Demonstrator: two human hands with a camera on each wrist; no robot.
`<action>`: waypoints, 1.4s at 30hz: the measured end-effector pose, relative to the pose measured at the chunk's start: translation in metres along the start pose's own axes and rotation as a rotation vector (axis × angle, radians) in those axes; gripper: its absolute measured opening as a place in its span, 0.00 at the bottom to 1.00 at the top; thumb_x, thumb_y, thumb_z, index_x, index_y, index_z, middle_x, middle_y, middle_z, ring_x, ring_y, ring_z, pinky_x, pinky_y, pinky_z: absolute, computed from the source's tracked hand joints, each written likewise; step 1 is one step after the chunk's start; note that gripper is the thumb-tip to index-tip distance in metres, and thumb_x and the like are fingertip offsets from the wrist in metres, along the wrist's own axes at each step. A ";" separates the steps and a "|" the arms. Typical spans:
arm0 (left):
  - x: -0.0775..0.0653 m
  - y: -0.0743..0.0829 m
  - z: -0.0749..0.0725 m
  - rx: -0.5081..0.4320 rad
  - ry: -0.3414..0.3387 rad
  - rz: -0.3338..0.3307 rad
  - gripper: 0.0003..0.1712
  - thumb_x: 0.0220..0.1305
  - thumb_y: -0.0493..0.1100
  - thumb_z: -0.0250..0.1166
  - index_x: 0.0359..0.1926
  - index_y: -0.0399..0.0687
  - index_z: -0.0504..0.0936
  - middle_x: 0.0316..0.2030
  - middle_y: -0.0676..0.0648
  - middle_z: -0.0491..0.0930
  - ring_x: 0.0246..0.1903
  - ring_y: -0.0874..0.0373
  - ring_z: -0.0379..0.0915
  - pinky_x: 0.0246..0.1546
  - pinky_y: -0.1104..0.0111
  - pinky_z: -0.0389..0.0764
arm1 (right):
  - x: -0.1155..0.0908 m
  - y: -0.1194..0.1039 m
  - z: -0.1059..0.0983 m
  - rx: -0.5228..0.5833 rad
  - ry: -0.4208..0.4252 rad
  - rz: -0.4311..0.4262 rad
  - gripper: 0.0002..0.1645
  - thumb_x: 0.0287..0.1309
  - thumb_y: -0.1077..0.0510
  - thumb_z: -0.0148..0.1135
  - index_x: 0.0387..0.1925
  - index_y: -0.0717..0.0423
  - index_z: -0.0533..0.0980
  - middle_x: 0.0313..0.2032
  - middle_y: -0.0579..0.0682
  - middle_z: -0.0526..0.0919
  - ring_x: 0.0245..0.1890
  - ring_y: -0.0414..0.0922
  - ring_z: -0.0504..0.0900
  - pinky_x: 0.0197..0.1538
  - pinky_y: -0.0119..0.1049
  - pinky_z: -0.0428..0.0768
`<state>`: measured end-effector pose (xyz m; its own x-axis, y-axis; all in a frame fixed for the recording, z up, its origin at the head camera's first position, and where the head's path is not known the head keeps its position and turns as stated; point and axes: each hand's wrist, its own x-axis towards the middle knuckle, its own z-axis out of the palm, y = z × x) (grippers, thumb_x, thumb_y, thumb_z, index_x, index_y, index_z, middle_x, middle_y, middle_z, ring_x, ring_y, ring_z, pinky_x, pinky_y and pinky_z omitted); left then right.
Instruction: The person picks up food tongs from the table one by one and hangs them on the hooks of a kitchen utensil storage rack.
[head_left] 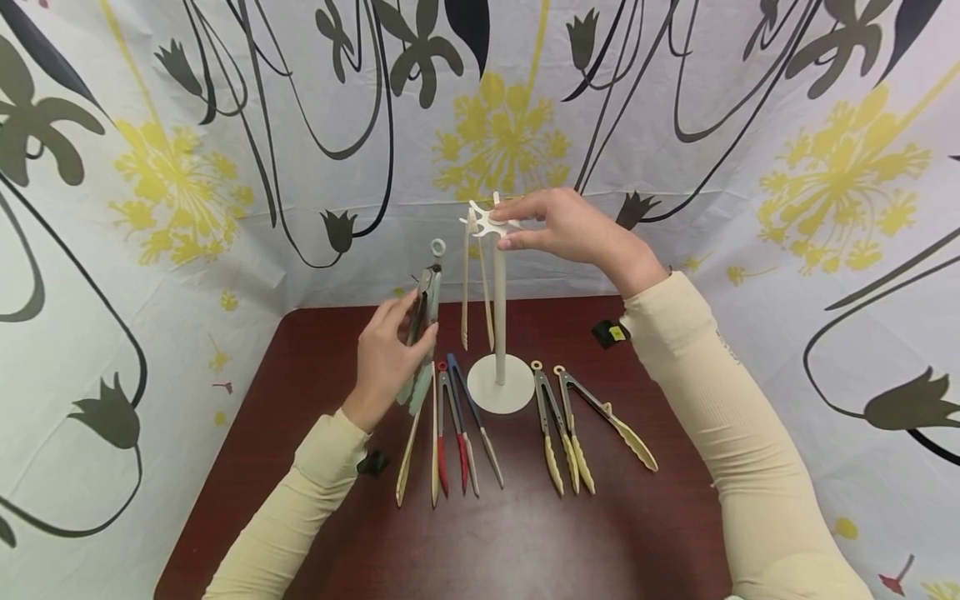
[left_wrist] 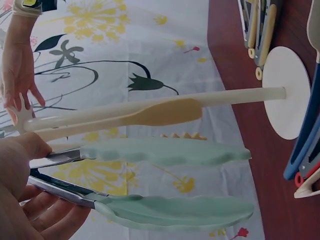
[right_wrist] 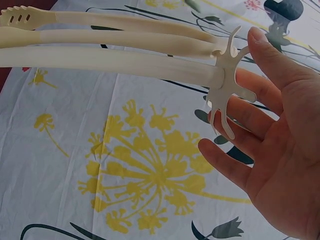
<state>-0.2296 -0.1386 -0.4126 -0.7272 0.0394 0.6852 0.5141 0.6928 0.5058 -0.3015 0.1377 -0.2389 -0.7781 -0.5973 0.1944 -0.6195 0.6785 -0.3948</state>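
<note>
My left hand (head_left: 388, 354) grips mint-green tongs (left_wrist: 170, 152) by their metal handles, left of a white stand. They hang with the ring (head_left: 438, 247) at the top and the tips down; in the left wrist view their two arms are spread apart. At the stand's top, the thumb and fingers of my right hand (head_left: 558, 225) hold the pronged hook piece (right_wrist: 225, 82). Beige tongs (head_left: 464, 292) hang from one prong, with one slotted tip visible in the right wrist view. The stand's post (head_left: 500, 317) rises upright from a round base (head_left: 501, 398).
On the dark red table (head_left: 525, 542) lie cream tongs (head_left: 434, 433), red-tipped tongs (head_left: 442, 450) and blue-handled tongs (head_left: 468, 400), left of and before the base. Yellow-tipped tongs (head_left: 551, 450) and a second, wide-spread yellow pair (head_left: 630, 442) lie to the right. A patterned cloth (head_left: 337, 167) surrounds the table.
</note>
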 end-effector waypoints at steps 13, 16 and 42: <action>0.009 0.020 0.002 -0.124 0.023 0.065 0.31 0.59 0.43 0.71 0.63 0.44 0.77 0.47 0.42 0.80 0.38 0.54 0.83 0.34 0.66 0.87 | 0.001 0.000 0.001 -0.011 0.002 0.001 0.32 0.58 0.38 0.66 0.63 0.41 0.76 0.65 0.46 0.78 0.69 0.47 0.73 0.68 0.48 0.72; 0.010 0.023 0.003 -0.140 0.022 0.078 0.31 0.59 0.43 0.72 0.63 0.44 0.77 0.47 0.42 0.80 0.39 0.53 0.83 0.35 0.66 0.87 | 0.001 0.000 0.001 -0.014 0.008 -0.003 0.32 0.58 0.38 0.66 0.63 0.41 0.77 0.64 0.46 0.79 0.68 0.47 0.73 0.68 0.48 0.72; 0.014 0.037 0.015 -0.181 0.003 0.074 0.32 0.59 0.42 0.72 0.65 0.44 0.76 0.47 0.41 0.80 0.38 0.51 0.84 0.36 0.66 0.87 | -0.002 -0.002 0.004 -0.006 0.045 0.021 0.32 0.58 0.36 0.65 0.62 0.41 0.77 0.64 0.46 0.78 0.68 0.47 0.73 0.68 0.49 0.72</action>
<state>-0.2281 -0.1019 -0.3920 -0.6830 0.0834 0.7256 0.6398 0.5475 0.5393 -0.2987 0.1357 -0.2425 -0.7946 -0.5632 0.2267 -0.6036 0.6930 -0.3942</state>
